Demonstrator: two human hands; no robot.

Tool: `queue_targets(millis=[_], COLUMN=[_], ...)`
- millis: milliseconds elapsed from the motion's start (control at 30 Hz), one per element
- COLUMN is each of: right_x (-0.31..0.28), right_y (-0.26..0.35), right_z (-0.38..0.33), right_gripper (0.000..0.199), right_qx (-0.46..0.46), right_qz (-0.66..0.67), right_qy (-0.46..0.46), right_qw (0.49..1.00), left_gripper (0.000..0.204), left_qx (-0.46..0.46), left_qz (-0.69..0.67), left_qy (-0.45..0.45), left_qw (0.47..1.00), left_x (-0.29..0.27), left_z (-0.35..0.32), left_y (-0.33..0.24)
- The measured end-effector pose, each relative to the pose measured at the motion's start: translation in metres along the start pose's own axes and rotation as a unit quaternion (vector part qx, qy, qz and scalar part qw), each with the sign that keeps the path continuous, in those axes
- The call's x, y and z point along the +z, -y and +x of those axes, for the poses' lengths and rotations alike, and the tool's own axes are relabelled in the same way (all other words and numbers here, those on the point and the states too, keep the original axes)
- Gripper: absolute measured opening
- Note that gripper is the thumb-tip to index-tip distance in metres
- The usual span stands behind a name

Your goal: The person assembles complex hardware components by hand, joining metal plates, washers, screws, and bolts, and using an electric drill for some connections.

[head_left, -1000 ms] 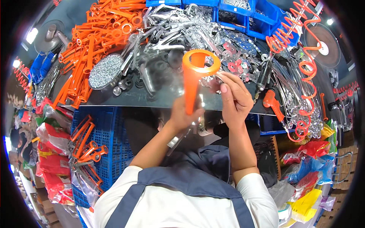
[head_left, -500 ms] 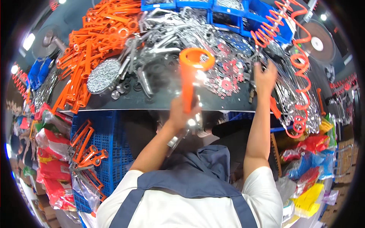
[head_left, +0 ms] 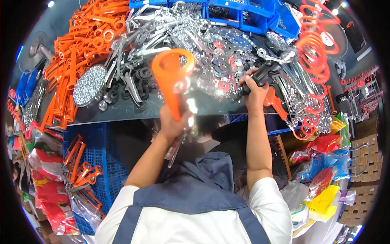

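My left hand point(head_left: 174, 124) is closed around an orange ring-headed part point(head_left: 170, 91), raised above the near edge of the bench with its wide ring up. A thin silver metal piece point(head_left: 175, 150) hangs below the same hand, blurred. In my right hand point(head_left: 256, 95) is a black pistol-like power driver point(head_left: 264, 75), its tip pointing left and down toward the bench. Loose washers and small red and silver parts point(head_left: 223, 69) lie between the two hands. Beside my right hand rests an orange-handled air blow gun point(head_left: 276, 103).
Orange parts point(head_left: 81, 44) and silver levers point(head_left: 150, 36) are heaped at the far left and middle. A round dish of tiny shiny parts point(head_left: 89, 85) stands near them. Blue bins point(head_left: 256, 20) line the back. Coiled red hoses point(head_left: 313, 53) hang at right above metal rods point(head_left: 296, 87).
My right hand has taken hold of the black driver and brought it down and left. The orange part remains in my left hand; the whole view has shifted slightly.
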State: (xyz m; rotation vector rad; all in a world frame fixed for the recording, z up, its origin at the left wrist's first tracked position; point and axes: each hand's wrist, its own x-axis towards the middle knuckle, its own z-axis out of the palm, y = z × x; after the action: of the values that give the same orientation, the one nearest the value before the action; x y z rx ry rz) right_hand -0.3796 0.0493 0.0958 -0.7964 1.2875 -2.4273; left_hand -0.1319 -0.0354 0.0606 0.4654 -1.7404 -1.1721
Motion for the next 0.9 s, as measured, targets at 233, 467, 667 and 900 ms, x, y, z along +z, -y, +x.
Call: queue_targets(millis=[233,467,667,900], right_x=[0.013,0.01,0.034,0.147], right_y=[-0.045,-0.051,-0.049,0.102], right_z=[-0.007,-0.022,-0.021,-0.001], right_gripper=[0.029,0.019,0.018,0.017], right_qx=[-0.115,-0.129,-0.129,-0.163], right_qz=[-0.246,-0.242,-0.16,0.053], right_qy=[0.086,0.162,0.141,0.141], right_qw=[0.959,0.948,0.968,0.975], left_gripper=[0.014,0.019,0.021,0.023], left_qx=[-0.037,-0.032,-0.068,-0.093], left_qz=[-0.072,-0.022,-0.095,-0.053], left_qy=[-0.013,-0.004,0.017,0.04], left_qw=[0.997,0.999,0.993,0.993], left_x=[0.008,0.004,0.011,-0.001], left_z=[0.002,0.004,0.006,0.005], left_y=[-0.015,-0.015,-0.005,-0.024])
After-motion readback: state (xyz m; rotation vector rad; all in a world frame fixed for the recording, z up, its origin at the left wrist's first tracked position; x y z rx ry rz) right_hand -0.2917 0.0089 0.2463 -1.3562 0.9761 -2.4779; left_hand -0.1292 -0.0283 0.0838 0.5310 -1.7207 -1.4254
